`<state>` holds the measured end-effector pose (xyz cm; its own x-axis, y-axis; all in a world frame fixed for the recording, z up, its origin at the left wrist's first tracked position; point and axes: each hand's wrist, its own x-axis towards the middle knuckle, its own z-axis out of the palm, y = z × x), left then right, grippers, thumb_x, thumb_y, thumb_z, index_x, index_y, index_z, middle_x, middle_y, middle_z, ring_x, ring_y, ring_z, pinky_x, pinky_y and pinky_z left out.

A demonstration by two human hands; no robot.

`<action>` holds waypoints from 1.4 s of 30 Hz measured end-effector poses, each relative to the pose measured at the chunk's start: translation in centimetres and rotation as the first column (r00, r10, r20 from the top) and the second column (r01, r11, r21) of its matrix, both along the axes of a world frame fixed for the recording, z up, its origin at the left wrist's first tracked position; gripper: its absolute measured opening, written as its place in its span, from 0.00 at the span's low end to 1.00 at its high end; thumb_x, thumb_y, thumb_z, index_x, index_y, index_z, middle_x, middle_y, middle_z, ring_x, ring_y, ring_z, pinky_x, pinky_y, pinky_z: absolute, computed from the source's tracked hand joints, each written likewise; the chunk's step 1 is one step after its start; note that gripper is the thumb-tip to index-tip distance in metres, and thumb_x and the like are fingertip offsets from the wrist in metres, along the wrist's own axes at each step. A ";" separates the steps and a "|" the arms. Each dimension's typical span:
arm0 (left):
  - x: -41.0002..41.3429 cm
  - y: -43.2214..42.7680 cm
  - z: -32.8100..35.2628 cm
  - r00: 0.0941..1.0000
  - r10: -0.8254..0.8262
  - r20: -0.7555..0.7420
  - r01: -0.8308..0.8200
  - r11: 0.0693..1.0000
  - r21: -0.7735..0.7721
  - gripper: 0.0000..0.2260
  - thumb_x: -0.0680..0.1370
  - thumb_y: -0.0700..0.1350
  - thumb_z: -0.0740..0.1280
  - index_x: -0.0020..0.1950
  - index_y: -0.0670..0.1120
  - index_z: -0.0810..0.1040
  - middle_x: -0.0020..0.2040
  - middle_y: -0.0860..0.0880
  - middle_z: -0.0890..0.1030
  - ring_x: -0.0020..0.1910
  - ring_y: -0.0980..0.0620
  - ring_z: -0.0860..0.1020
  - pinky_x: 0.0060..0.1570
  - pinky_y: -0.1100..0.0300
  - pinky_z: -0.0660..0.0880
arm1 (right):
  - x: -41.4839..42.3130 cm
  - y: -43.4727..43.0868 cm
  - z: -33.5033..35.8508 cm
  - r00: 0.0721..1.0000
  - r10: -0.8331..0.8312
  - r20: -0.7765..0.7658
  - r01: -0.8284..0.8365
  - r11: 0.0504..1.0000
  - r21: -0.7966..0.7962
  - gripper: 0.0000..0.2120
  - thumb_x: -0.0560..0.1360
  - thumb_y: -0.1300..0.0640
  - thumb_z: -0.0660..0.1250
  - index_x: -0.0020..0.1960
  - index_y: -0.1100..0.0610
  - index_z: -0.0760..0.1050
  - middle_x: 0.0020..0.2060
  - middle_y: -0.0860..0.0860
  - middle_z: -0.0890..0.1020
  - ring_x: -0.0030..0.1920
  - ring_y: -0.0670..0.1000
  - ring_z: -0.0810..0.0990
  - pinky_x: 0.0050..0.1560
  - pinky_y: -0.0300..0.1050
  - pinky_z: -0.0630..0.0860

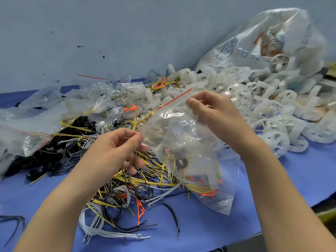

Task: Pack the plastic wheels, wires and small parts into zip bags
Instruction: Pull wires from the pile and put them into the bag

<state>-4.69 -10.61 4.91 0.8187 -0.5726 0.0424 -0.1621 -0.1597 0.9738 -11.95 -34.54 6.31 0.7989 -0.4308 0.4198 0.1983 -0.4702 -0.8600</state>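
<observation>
A clear zip bag (190, 142) with a red seal strip hangs between my hands above the table. Inside it lie yellow and white wires, orange ties, a black ring and a white plastic piece. My left hand (118, 150) pinches the seal's lower left end between thumb and forefinger. My right hand (216, 113) pinches the bag's top edge near the right end of the strip. Loose yellow, black and white wires (127, 197) are heaped under the bag. White plastic wheels (272, 110) pile up at the right.
A large printed plastic sack (254, 44) spills wheels at the back right. Several filled zip bags (36, 120) and empty ones lie at the left and back. Blue cloth (200, 230) covers the table, whose edge runs along the lower right. A grey wall stands behind.
</observation>
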 end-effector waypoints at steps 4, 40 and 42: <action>0.4 -0.1 -0.2 0.999 0.032 -0.010 -0.032 1.000 0.002 0.10 0.78 0.47 0.67 0.53 0.41 0.78 0.45 0.45 0.85 0.32 0.48 0.81 0.28 0.59 0.79 | 0.0 0.1 0.0 1.000 -0.002 -0.001 0.002 1.000 -0.004 0.05 0.78 0.50 0.69 0.46 0.49 0.81 0.34 0.43 0.78 0.31 0.41 0.76 0.37 0.37 0.75; 1.4 1.4 -1.2 0.991 -0.090 -0.098 0.110 0.968 0.226 0.10 0.78 0.48 0.68 0.51 0.42 0.81 0.43 0.44 0.84 0.35 0.46 0.83 0.30 0.58 0.79 | 1.4 1.6 -1.6 0.976 -0.058 -0.210 0.018 0.982 -0.190 0.10 0.81 0.47 0.63 0.54 0.50 0.80 0.42 0.42 0.78 0.44 0.44 0.76 0.47 0.46 0.73; 1.3 1.4 -1.2 0.991 -0.096 -0.095 0.116 0.966 0.232 0.09 0.78 0.48 0.67 0.51 0.43 0.81 0.43 0.45 0.84 0.34 0.46 0.83 0.30 0.58 0.79 | 1.5 1.7 -1.6 0.973 -0.056 -0.222 0.012 0.981 -0.196 0.10 0.81 0.47 0.63 0.54 0.50 0.80 0.42 0.42 0.78 0.44 0.44 0.76 0.48 0.46 0.73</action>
<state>-3.36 -9.19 3.72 0.7480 -0.6415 -0.1699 -0.1108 -0.3731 0.9212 -10.46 -32.87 4.68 0.8687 -0.3882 0.3078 -0.0093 -0.6339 -0.7734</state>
